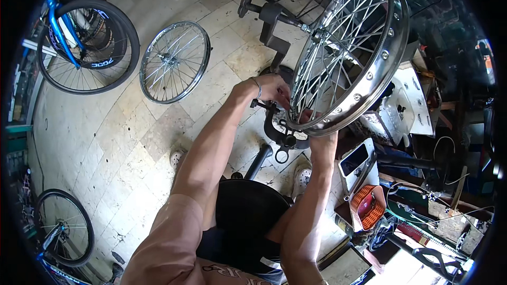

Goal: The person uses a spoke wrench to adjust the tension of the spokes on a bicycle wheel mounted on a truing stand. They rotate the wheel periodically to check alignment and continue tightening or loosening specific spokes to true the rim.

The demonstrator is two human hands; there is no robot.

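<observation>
A silver spoked bicycle wheel (369,76) stands tilted in a dark metal truing stand (274,47), its axle held by the stand's threaded arm. At the wheel's near left edge, my left hand (274,88) is closed with bent fingers against the rim and spokes; whatever sits between its fingertips is hidden. My right hand (316,119) reaches up from below and is closed round the lower rim, fingers partly showing through the spokes. Just beneath my left hand is a curved dark clamp part (274,126) of the stand, with a ring at its lower end.
A loose spoked wheel (174,62) lies on the tiled floor. Blue bicycles (66,34) stand at the far left. To the right are a white tray (364,171) bearing a phone (354,159), an orange basket (368,208) and cluttered parts. A black round seat (248,206) is below me.
</observation>
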